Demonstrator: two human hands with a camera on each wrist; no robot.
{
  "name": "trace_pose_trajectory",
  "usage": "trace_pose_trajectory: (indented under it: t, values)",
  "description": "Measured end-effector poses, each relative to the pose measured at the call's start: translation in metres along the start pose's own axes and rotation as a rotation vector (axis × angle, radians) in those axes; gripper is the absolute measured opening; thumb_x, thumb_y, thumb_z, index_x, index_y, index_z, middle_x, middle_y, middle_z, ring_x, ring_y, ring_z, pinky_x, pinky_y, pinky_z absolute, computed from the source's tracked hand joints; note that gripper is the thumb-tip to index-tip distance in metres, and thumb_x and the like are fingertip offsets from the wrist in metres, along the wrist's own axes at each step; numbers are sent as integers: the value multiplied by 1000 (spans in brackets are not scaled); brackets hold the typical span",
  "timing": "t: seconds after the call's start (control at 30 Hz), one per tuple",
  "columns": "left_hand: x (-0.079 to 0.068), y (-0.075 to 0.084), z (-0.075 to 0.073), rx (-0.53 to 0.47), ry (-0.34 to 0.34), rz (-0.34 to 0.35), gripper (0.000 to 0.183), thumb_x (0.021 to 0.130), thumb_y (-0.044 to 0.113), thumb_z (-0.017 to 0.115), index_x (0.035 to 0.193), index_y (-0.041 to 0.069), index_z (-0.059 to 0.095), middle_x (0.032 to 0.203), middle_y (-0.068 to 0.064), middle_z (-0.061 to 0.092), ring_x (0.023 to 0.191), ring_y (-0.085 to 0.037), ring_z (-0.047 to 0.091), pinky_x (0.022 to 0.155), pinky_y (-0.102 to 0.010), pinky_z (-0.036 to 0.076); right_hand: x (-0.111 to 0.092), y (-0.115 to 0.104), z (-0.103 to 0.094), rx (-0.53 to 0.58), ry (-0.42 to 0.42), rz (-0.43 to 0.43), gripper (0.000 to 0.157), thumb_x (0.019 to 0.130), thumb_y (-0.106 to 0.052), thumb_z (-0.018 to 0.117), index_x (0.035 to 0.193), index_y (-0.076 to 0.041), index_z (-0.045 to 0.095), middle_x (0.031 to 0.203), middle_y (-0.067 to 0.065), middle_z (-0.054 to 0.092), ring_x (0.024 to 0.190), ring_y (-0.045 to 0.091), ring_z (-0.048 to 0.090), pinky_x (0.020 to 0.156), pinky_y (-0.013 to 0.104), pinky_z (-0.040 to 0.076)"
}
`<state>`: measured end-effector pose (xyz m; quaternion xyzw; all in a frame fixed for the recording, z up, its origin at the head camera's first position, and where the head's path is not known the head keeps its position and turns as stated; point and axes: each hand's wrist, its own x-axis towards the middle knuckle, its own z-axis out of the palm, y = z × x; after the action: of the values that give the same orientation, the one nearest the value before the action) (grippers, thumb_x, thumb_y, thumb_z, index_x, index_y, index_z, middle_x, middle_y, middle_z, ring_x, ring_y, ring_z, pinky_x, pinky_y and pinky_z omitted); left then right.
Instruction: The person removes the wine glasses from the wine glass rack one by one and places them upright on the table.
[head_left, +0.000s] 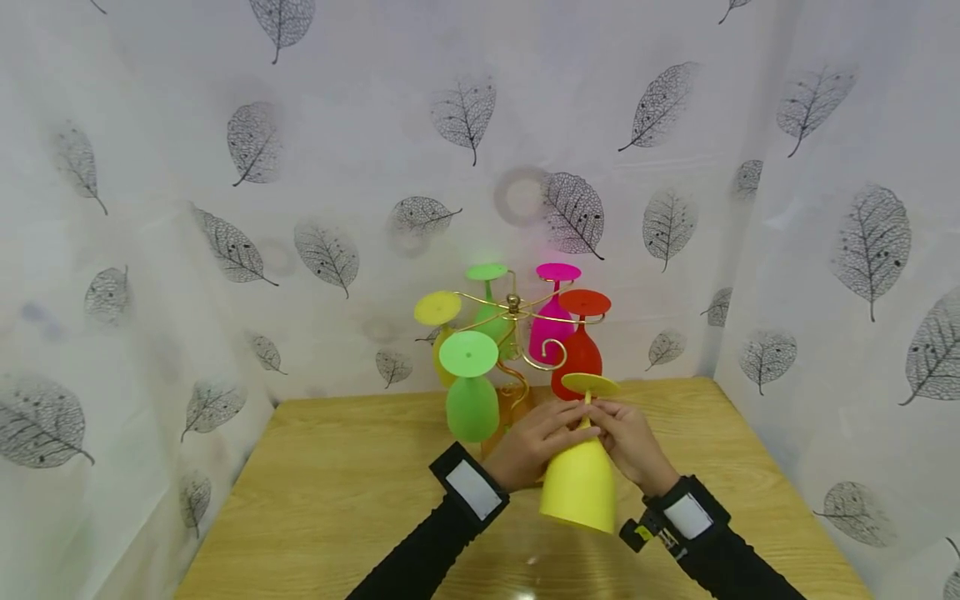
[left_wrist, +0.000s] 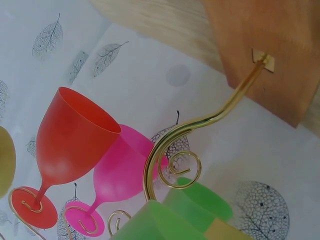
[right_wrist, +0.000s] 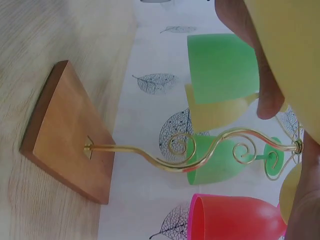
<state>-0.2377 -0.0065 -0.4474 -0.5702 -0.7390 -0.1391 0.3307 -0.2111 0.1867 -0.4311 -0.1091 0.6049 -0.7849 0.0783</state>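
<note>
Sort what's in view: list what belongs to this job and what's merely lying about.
Belongs, it seems:
Matte yellow goblet, held at the stem by left hand and right hand
Curly gold metal rack
Flat brown wooden base
Hanging upside down: red goblet, pink goblet, second yellow goblet, two green goblets

Merely around:
Light wooden table
White leaf-print sheet
Black wrist straps

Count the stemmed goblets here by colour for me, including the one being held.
Yellow stemmed goblets: 2
Green stemmed goblets: 2
Red stemmed goblet: 1
Bright pink stemmed goblet: 1
Total: 6
</note>
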Motion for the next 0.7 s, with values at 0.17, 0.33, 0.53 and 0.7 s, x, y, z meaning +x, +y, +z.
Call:
trace_pose_trajectory:
  t: [0.17, 0.33, 0.53, 0.7]
  values:
    - [-3, 1, 0, -34, 4, 45, 64, 78, 32, 76, 131, 18, 43, 139, -8, 51, 134, -23, 42, 117, -34, 28, 1, 2, 3, 6, 1, 47, 17, 98, -21, 48, 101, -16, 64, 97, -8, 65, 87, 2, 64, 80, 22, 56]
    - [-6, 3, 0, -85, 52, 145, 55, 82, 29, 73, 124, 23, 38, 136, -15, 51, 131, -26, 45, 116, -36, 30, 1, 1, 6, 33, -52, 128, 18, 98, -19, 50, 95, -17, 68, 94, -5, 67, 84, 6, 66, 79, 27, 58]
    - [-6, 7, -1, -138, 91, 175, 58, 80, 29, 74, 124, 21, 36, 133, -19, 50, 127, -27, 49, 114, -35, 34, 3, 3, 5, -26, -111, 238, 22, 97, -27, 51, 101, -13, 67, 91, -1, 67, 81, 13, 67, 75, 33, 59]
    - [-6, 14, -1, -396, 125, -65, 82, 67, 24, 85, 129, 11, 33, 128, -15, 53, 117, -23, 56, 107, -28, 42, 6, 11, -1, -276, -158, 175, 33, 98, -31, 48, 99, -4, 67, 78, -1, 67, 70, 12, 64, 66, 29, 57]
